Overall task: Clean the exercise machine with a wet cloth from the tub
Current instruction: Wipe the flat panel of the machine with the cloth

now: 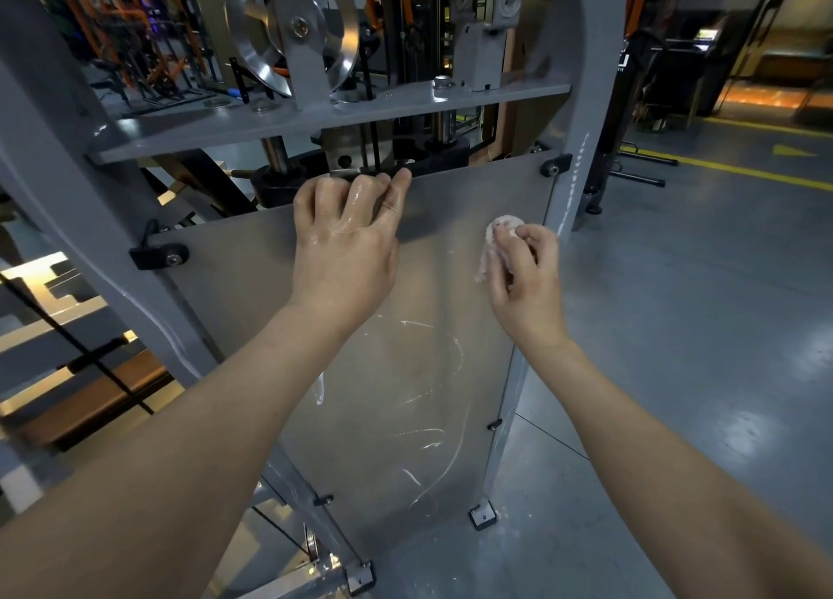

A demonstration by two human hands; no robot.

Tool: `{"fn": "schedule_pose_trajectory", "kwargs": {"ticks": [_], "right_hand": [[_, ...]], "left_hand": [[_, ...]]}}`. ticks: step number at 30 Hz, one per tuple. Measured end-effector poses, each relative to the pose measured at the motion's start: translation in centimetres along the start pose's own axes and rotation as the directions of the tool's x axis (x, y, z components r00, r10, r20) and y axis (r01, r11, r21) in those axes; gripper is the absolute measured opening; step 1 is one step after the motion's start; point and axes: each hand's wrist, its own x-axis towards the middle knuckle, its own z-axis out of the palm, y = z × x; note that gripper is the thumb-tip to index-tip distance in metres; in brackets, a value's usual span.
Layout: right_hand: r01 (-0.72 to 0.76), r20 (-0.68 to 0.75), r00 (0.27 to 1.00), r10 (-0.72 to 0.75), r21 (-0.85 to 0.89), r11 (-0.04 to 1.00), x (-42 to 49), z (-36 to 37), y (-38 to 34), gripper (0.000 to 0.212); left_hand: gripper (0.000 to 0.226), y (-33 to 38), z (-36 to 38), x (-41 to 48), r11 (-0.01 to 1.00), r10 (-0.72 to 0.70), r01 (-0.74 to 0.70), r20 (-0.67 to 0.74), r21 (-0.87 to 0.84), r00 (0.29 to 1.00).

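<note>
A grey exercise machine fills the view, with a translucent shield panel (252, 292) bolted over its weight stack. My left hand (347, 237), wet and shiny, grips the panel's top edge with curled fingers. My right hand (523, 278) holds a small bunched pale pink cloth (498, 237) pressed against the upper right of the panel. White soapy streaks (432, 395) curve across the panel's lower half. No tub is in view.
A grey crossbar (315, 120) and a steel pulley wheel (266, 34) sit above the panel. Grey frame posts (581, 116) flank it. Grey floor with yellow lines (721, 165) spreads to the right. More gym machines stand behind.
</note>
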Motion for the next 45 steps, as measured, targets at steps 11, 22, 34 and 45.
{"fn": "schedule_pose_trajectory", "kwargs": {"ticks": [11, 22, 34, 45], "right_hand": [[0.039, 0.09, 0.995, -0.042, 0.034, 0.999, -1.8, 1.7, 0.0, 0.016], [-0.014, 0.05, 0.999, 0.014, 0.002, 1.0, -1.1, 1.2, -1.0, 0.02], [0.004, 0.033, 0.999, -0.006, 0.055, 0.998, 1.2, 0.1, -1.7, 0.019], [-0.348, -0.085, 0.93, 0.359, 0.118, 0.93, 0.7, 0.6, -1.4, 0.02]], "left_hand": [[0.055, -0.1, 0.3, -0.1, 1.0, 0.012, -0.011, -0.016, 0.019, 1.0], [0.053, -0.1, 0.5, -0.2, 0.999, 0.007, -0.007, -0.019, 0.034, 1.0], [0.053, -0.1, 0.6, -0.2, 0.999, 0.018, -0.016, -0.051, 0.031, 0.999], [0.053, -0.1, 0.4, -0.1, 1.0, 0.015, -0.015, -0.047, 0.007, 0.999]]}}
